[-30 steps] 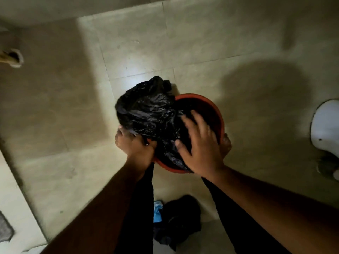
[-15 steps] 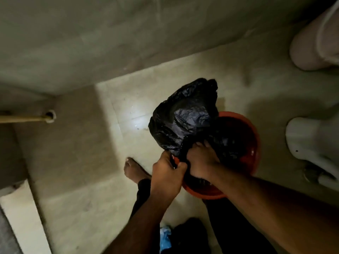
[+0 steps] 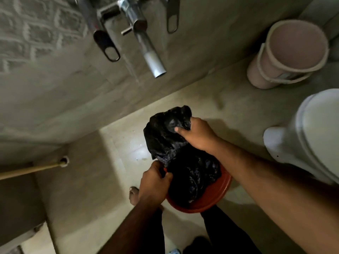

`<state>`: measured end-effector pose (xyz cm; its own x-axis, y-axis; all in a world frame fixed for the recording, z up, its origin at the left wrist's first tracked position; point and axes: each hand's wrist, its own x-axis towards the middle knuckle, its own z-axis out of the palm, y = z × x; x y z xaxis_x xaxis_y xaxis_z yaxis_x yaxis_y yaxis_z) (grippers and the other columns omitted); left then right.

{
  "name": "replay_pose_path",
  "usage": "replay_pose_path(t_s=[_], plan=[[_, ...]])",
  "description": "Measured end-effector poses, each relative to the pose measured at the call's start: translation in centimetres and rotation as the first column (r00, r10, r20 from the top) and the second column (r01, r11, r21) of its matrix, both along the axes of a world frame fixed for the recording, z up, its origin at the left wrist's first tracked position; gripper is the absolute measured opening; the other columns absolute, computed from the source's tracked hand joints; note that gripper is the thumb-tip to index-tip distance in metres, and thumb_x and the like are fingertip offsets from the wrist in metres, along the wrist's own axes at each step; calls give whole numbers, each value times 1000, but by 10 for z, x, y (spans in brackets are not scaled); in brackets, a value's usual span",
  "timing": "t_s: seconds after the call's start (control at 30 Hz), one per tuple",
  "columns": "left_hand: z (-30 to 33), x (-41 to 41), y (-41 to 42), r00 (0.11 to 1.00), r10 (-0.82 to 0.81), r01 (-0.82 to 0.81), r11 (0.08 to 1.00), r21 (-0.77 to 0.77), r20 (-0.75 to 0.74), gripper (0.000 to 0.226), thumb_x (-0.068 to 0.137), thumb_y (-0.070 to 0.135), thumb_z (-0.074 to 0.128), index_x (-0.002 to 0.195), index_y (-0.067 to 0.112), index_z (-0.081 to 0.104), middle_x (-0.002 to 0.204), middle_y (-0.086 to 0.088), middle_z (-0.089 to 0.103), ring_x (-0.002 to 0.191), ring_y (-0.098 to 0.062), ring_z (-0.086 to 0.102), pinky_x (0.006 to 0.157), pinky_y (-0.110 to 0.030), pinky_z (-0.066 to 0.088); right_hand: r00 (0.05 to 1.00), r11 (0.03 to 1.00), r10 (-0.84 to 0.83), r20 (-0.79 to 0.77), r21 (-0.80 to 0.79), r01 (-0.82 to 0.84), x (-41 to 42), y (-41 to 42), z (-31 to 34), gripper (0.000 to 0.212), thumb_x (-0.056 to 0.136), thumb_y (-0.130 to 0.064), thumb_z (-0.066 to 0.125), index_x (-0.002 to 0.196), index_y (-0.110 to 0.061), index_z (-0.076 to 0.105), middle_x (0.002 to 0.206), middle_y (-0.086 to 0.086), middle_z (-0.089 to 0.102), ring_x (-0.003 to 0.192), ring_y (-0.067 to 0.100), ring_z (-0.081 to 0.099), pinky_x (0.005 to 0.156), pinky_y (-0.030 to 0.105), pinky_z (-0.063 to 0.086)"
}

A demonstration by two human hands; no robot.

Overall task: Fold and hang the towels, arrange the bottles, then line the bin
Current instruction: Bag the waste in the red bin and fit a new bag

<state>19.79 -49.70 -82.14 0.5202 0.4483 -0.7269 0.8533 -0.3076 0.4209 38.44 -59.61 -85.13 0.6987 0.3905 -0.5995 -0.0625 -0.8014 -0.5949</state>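
A red round bin (image 3: 211,202) stands on the tiled floor between my feet. A crumpled black plastic bag (image 3: 170,143) lies partly inside it and bulges up over its far left side. My left hand (image 3: 154,182) grips the bag's edge at the bin's near left rim. My right hand (image 3: 198,134) reaches across the bin and grips the bag's raised far part, thumb pressed on the plastic. Most of the bin's inside is hidden by the bag.
A white toilet (image 3: 310,136) stands close on the right, with a pink bucket (image 3: 289,54) behind it. Chrome taps and a spout (image 3: 146,46) jut from the wall ahead. A wooden stick (image 3: 33,168) pokes in from the left. My bare foot (image 3: 134,195) is left of the bin.
The view tilted up toward the wall. My right hand left the bag's near edge and moved to its raised far part. My left hand kept its grip at the near left rim.
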Motion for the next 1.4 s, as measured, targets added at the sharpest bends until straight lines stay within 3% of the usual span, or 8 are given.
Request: replay_pose_path(t_s=[0.2,0.47,0.63,0.77,0.97,1.07,1.2,1.4], plan=[[-10,-4,-8,968,245,-248,966,-74,-55,25,80,31,60,104,23,65,93,-4,76,71,-26,76,70,-47,65,964,949,-18,265,307,-67,-70,-73,24,27,97,-50,62,113,-28,59,76,-7,69,64,5,66,54,29,52],[28,7,-1,935,352,-332,903,-274,29,13,95,4,59,104,10,65,97,-13,76,67,-21,77,56,-40,64,844,732,536,-25,-483,-480,-115,-107,32,30,98,-38,51,121,-22,61,113,8,72,103,30,70,77,33,50],[58,0,12,991,114,-92,962,-258,72,17,77,31,66,91,21,67,86,-3,77,83,-30,76,70,-56,63,966,817,214,-143,-516,-257,-123,-100,58,31,101,-33,53,115,-10,68,122,9,69,111,29,66,81,30,48],[85,18,17,993,-44,73,957,-280,109,30,70,45,61,93,26,66,85,-1,78,79,-31,76,68,-54,64,976,906,-57,212,-400,140,-162,-114,107,36,90,-37,54,121,-22,67,138,-4,60,116,26,65,89,32,52],[91,58,-14,939,-311,339,913,-226,150,34,74,45,71,101,26,68,96,-6,78,75,-31,77,66,-52,65,520,679,-477,709,-78,730,-203,-148,148,42,86,-57,60,110,-23,65,118,2,55,99,26,61,83,40,53],[107,56,-54,814,-555,579,799,-165,169,28,74,45,71,95,28,68,90,0,77,76,-27,75,68,-48,65,309,588,-526,793,76,805,-191,-161,176,72,87,-67,61,141,-20,57,149,10,45,129,31,53,103,45,46],[125,33,-100,574,-795,819,561,-122,196,15,82,38,67,93,28,64,89,3,74,81,-25,71,77,-43,62,554,740,-510,658,7,673,-182,-171,195,94,86,-65,65,162,-40,16,173,2,2,154,30,23,120,49,33],[129,-33,-142,402,-877,916,381,-128,262,17,86,32,67,98,20,63,90,-4,72,82,-27,69,78,-45,60,812,788,-173,557,-417,453,-297,-185,164,55,94,-22,56,147,-35,52,169,1,26,151,31,31,117,51,29]])
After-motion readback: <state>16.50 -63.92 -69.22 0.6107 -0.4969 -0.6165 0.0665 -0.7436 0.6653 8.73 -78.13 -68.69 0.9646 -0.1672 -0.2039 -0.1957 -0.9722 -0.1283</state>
